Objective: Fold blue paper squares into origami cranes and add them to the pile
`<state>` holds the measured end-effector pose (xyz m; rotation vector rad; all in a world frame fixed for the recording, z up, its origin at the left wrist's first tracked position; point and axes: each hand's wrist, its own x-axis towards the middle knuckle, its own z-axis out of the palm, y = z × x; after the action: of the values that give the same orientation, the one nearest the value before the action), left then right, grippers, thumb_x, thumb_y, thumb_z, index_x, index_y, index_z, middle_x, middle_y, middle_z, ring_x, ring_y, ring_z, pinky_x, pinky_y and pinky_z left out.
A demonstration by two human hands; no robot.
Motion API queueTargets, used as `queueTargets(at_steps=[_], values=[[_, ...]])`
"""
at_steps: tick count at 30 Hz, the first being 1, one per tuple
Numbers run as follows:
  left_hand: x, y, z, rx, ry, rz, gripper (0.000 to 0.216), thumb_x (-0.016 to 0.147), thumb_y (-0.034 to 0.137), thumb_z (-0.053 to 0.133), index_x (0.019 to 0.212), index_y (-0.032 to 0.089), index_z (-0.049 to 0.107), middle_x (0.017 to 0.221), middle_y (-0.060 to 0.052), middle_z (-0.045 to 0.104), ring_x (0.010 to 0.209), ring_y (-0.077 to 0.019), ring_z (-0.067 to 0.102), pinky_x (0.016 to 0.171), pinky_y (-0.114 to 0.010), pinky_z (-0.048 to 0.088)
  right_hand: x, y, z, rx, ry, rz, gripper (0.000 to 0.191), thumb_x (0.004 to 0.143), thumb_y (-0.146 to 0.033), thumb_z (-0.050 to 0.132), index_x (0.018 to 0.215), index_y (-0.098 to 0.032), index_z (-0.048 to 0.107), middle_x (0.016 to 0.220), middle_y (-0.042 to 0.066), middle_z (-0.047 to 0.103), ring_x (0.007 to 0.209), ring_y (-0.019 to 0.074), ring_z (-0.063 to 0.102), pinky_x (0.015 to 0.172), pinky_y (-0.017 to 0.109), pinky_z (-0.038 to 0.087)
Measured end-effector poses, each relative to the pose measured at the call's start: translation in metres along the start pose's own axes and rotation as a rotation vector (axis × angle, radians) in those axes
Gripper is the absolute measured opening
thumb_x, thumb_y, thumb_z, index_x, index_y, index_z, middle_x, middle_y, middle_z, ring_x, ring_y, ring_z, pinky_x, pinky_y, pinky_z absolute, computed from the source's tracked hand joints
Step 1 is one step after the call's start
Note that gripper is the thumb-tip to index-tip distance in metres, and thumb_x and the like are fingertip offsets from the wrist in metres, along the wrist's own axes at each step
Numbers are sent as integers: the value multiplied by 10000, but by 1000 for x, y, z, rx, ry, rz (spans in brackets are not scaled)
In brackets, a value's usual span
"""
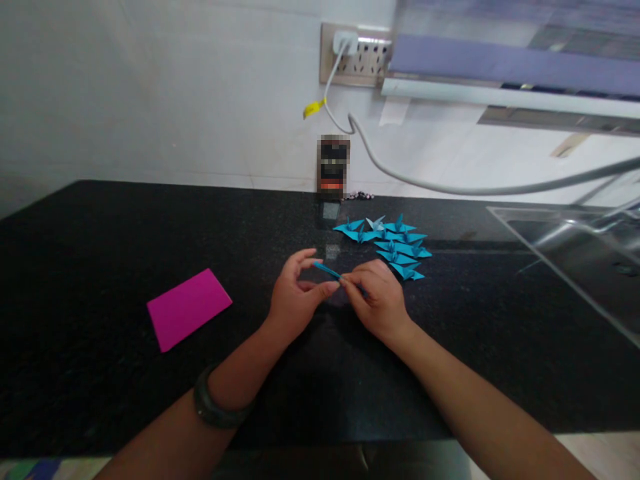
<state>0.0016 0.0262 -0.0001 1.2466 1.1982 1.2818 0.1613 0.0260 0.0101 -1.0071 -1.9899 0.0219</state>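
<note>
A small folded piece of blue paper (327, 270) is pinched between both hands above the black counter (100, 267). My left hand (295, 297) grips it with thumb and curled forefinger. My right hand (377, 300) has its fingers closed on the paper's right end. Just behind my right hand lies a cluster of several folded blue paper cranes (395, 243). A dark bangle sits on my left wrist.
A pink paper stack (187, 308) lies on the counter to the left. A small dark box (333, 167) stands against the white wall. A grey cable (400, 175) runs from a wall socket (355, 57). A steel sink (575, 247) is at the right.
</note>
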Motion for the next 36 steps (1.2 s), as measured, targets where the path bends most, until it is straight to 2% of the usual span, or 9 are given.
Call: queueTargets(at_steps=[1, 3, 6, 11, 16, 18, 23, 30, 36], values=[[0, 1, 1, -38, -7, -43, 500, 563, 325, 771, 997, 179, 571, 919, -33, 655, 533, -93, 605, 509, -231, 501, -1, 1, 0, -13, 28, -4, 127, 831, -197, 516, 779, -193, 632, 702, 55, 603, 696, 176, 539, 651, 327, 433], [0, 3, 2, -100, -89, -116, 393, 574, 344, 763, 874, 142, 607, 790, -27, 666, 549, -108, 610, 528, -239, 507, -1, 2, 0, -27, 42, -35, 120, 827, -193, 521, 809, -197, 639, 724, 60, 610, 706, 178, 538, 656, 335, 437], [-2, 7, 4, -162, -205, -143, 259, 605, 349, 744, 708, 131, 650, 658, -21, 668, 609, -135, 618, 607, -263, 521, -1, 0, -2, -33, -26, -111, 143, 831, -183, 504, 835, -201, 646, 757, 67, 617, 711, 177, 536, 659, 341, 445], [-2, 7, 2, -187, -157, -150, 208, 649, 339, 713, 706, 141, 681, 660, -5, 677, 597, -114, 605, 624, -249, 511, -1, -3, -3, 15, -96, -150, 138, 824, -182, 523, 891, -187, 644, 803, 74, 625, 740, 179, 549, 683, 347, 460], [0, 5, 0, -190, -115, -199, 197, 679, 336, 683, 715, 142, 678, 663, -22, 689, 604, -122, 627, 606, -242, 503, -4, 1, 0, 17, 58, 1, 136, 816, -162, 534, 919, -196, 617, 832, 76, 614, 797, 186, 563, 706, 344, 484], [1, 5, 1, -177, -113, -197, 183, 681, 323, 679, 700, 141, 679, 653, -25, 689, 594, -123, 626, 596, -240, 499, -5, 2, 1, 36, 81, 67, 102, 816, -178, 542, 887, -191, 613, 810, 75, 610, 777, 183, 572, 682, 332, 491], [1, 5, 3, -153, -105, -184, 157, 665, 290, 688, 714, 141, 697, 650, -27, 694, 601, -135, 633, 602, -252, 508, -3, -2, 1, 106, 35, 102, 78, 814, -193, 545, 814, -181, 622, 737, 63, 606, 710, 171, 578, 637, 310, 486], [0, 2, 3, -143, -105, -168, 165, 664, 287, 684, 732, 138, 703, 646, -20, 693, 608, -133, 640, 623, -256, 522, -3, -3, 2, 130, 37, 126, 44, 800, -175, 557, 770, -180, 588, 715, 34, 574, 665, 138, 555, 581, 263, 466], [0, 1, 3, -112, -132, -156, 154, 663, 265, 676, 748, 140, 706, 690, -22, 705, 641, -144, 646, 656, -275, 524, -4, -4, 3, 166, -9, 220, 63, 763, -157, 578, 708, -179, 555, 672, 13, 540, 601, 116, 515, 520, 228, 421]])
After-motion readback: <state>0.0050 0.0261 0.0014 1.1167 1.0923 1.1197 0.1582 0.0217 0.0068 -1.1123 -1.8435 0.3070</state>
